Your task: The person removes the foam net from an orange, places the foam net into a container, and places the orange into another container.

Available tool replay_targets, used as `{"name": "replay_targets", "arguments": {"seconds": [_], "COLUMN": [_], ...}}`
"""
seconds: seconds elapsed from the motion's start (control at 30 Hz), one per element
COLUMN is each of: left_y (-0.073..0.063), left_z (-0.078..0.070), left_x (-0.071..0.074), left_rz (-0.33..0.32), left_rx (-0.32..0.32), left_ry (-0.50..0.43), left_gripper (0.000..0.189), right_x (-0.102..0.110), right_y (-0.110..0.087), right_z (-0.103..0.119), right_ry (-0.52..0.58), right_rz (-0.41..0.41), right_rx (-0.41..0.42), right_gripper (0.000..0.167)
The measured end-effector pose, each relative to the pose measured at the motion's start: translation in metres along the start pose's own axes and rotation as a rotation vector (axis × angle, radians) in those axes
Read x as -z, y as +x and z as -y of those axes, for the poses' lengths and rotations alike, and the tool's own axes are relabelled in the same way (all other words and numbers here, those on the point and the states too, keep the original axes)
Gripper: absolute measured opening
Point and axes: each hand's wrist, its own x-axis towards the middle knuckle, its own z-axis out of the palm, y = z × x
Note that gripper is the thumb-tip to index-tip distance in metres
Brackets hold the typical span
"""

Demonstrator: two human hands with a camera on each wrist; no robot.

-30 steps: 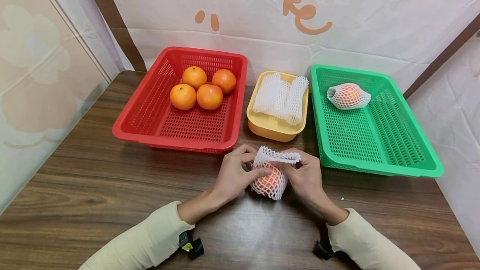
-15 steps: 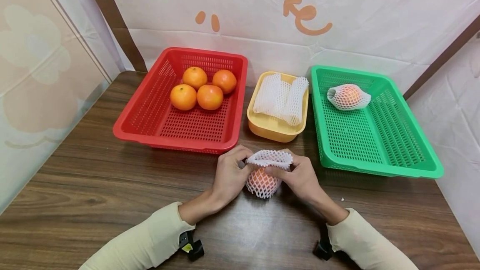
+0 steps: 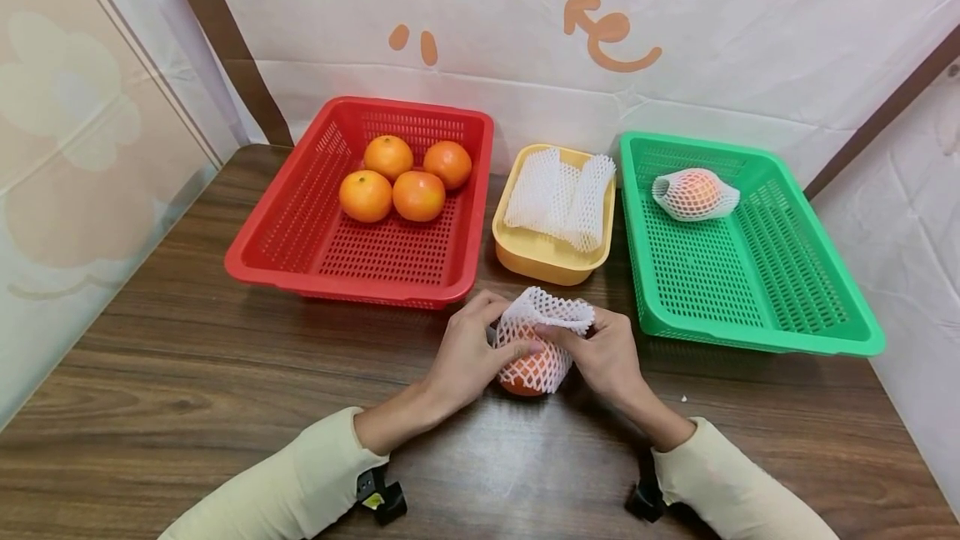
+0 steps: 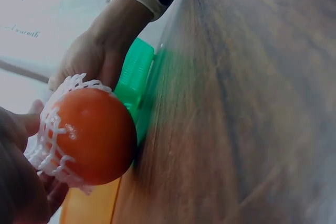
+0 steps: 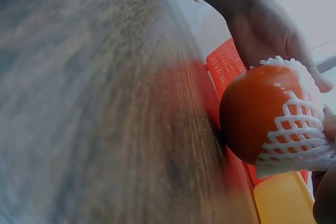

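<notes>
1. A dark wooden table spans the scene beneath everything.
2. The red basket stands at the far left, bearing four loose orange fruits.
3. The green basket stands at the far right, with one net-wrapped fruit lying near its back wall.
4. Between the baskets sits a shallow yellow tray holding flat white nets.
5. The left hand grips the held bundle from its left, thumb laid across the front of the mesh; its other fingertips are mostly hidden behind.
6. The right hand pinches the net near its upper opening, thumb in front and fingers behind.
7. The white foam net sleeve stands just in front of the tray, its long axis running from an open mouth at the far end down toward the wrists.
8. The held persimmon-like fruit sits inside the lower end, between both hands, bare side facing the wrists. The key relation seems to be this: the fruit lies below the right thumb, the left thumb reaches lower over it, and the spare mesh rises beyond. Whether it touches the table is unclear.
</notes>
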Motion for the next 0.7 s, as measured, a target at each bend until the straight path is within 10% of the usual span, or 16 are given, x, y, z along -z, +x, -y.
{"name": "replay_targets", "arguments": {"seconds": [0.47,0.7], "left_y": [0.0026,0.001], "left_z": [0.0069,0.0071], "left_x": [0.0023,0.0012], "left_rz": [-0.12,-0.101], "left_rx": [-0.057,-0.064], "left_ry": [-0.057,-0.049], "left_gripper": [0.011,0.015], "right_x": [0.0026,0.0012], "right_y": [0.0026,0.0034], "right_z": [-0.004,-0.0064], "right_ry": [0.159,0.081], "right_rz": [0.251,0.169], "right_rx": [-0.007,-0.036], "right_gripper": [0.021,0.018]}}
